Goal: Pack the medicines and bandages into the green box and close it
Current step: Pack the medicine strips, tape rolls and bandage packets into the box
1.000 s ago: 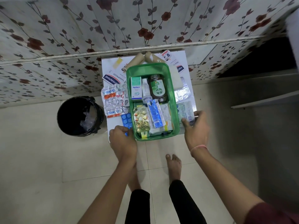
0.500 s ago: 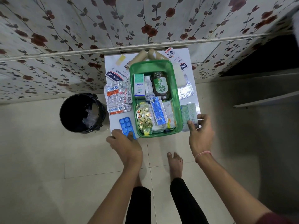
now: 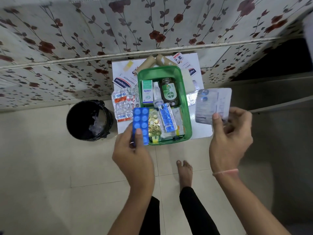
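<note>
Green box [image 3: 186, 106] open on small white table [image 3: 202, 131], partly packed – Dettol bottle [image 3: 169, 92], Optibex carton [image 3: 147, 92], strips inside

Left hand [image 3: 133, 150] pinches blue blister strip [image 3: 141, 124], right hand [image 3: 228, 138] pinches silver strip [image 3: 212, 104] – both above table, not yet in

Left out: orange-labelled strips [image 3: 123, 106], Hansaplast pack [image 3: 124, 81], two bandage rolls [image 3: 156, 60]; no lid seen, closing pending

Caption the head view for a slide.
Left hand lifts blue blister pack, right hand a silver strip, above the open green box.

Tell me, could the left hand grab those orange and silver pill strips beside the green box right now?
Probably not yet: the left hand is already holding the blue tablet strip. The orange and silver strips lie uncovered just beyond it.
</note>
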